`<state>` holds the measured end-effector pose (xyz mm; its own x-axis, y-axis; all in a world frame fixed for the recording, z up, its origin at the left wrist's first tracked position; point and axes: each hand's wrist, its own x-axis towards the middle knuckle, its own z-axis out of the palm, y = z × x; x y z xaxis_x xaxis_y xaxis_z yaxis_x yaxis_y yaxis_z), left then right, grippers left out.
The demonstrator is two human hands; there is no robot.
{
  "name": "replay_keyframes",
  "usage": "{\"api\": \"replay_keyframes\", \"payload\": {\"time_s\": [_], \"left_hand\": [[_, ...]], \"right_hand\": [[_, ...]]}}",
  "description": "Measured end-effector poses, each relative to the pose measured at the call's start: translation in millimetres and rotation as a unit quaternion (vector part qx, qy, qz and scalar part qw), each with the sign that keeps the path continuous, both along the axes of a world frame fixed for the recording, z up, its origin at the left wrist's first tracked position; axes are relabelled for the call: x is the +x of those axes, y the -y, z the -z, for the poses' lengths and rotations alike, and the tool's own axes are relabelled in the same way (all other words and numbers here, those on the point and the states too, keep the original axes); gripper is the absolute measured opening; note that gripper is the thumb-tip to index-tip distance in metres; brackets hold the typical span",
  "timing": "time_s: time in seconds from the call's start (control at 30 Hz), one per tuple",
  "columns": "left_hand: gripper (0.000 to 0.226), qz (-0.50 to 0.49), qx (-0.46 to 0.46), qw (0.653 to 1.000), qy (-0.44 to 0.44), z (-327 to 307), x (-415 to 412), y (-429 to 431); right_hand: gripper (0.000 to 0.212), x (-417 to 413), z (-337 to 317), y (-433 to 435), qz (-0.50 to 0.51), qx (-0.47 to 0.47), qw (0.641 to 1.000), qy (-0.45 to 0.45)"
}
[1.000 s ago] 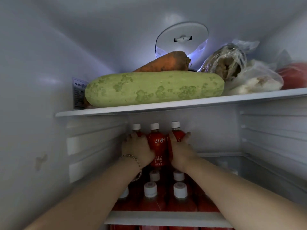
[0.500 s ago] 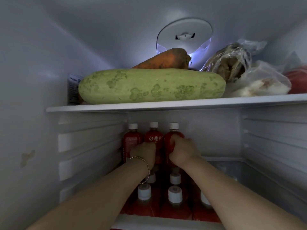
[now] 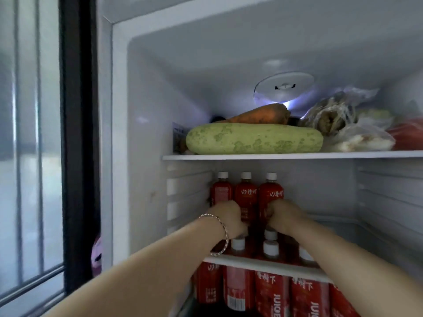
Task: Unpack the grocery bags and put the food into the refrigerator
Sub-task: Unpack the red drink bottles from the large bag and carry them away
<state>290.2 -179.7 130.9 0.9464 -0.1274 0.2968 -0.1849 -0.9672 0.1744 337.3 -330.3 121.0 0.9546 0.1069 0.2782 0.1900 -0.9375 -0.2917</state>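
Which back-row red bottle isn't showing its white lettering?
The leftmost white-capped red plastic bottle; the middle bottle and right bottle both show white script.

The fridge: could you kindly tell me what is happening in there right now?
A person has both hands inside the open fridge. The left hand and right hand are curled on the back row of red juice bottles standing on the middle shelf, with more of them in front and below. On the top shelf lie a green gourd, a carrot and bagged food.
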Motion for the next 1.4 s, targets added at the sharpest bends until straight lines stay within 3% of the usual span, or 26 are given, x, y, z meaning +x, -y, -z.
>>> {"api": "replay_keyframes", "payload": {"time_s": [0.1,0.23,0.5,0.67,0.8,0.87,1.0,1.13,1.27,1.4], "left_hand": [[0.028,-0.019,-0.003,0.997,0.070,-4,-50,-21],[0.028,-0.028,0.036,0.997,0.054,4,-120,-52],[0.034,-0.096,0.087,0.983,-0.132,29,-255,-122],[0.038,-0.150,0.095,0.973,-0.149,40,-355,-162],[0.029,-0.275,0.039,0.953,-0.118,65,-443,-193],[0.018,-0.362,0.012,0.928,-0.087,85,-492,-206],[0.025,-0.522,-0.052,0.849,-0.053,131,-607,-208],[0.022,-0.632,-0.117,0.763,-0.072,184,-744,-179],[0.025,-0.729,-0.165,0.656,-0.107,227,-882,-129],[0.019,-0.806,-0.219,0.543,-0.088,248,-1005,-61]], "right_hand": [[0.020,-55,-10,-10,-0.027,0.020,0.998,0.058],[0.021,-146,-5,-34,-0.096,-0.004,0.995,0.039],[0.023,-278,12,-96,-0.177,-0.085,0.979,-0.058],[0.026,-343,20,-150,-0.277,-0.146,0.947,-0.078],[0.025,-402,39,-200,-0.397,-0.189,0.897,-0.054],[0.024,-433,56,-223,-0.456,-0.203,0.866,-0.038],[0.023,-510,100,-259,-0.557,-0.205,0.805,-0.006],[0.021,-618,139,-271,-0.659,-0.172,0.732,0.003],[0.027,-740,162,-269,-0.755,-0.198,0.624,0.032],[0.030,-866,180,-253,-0.830,-0.212,0.508,0.093]]}}
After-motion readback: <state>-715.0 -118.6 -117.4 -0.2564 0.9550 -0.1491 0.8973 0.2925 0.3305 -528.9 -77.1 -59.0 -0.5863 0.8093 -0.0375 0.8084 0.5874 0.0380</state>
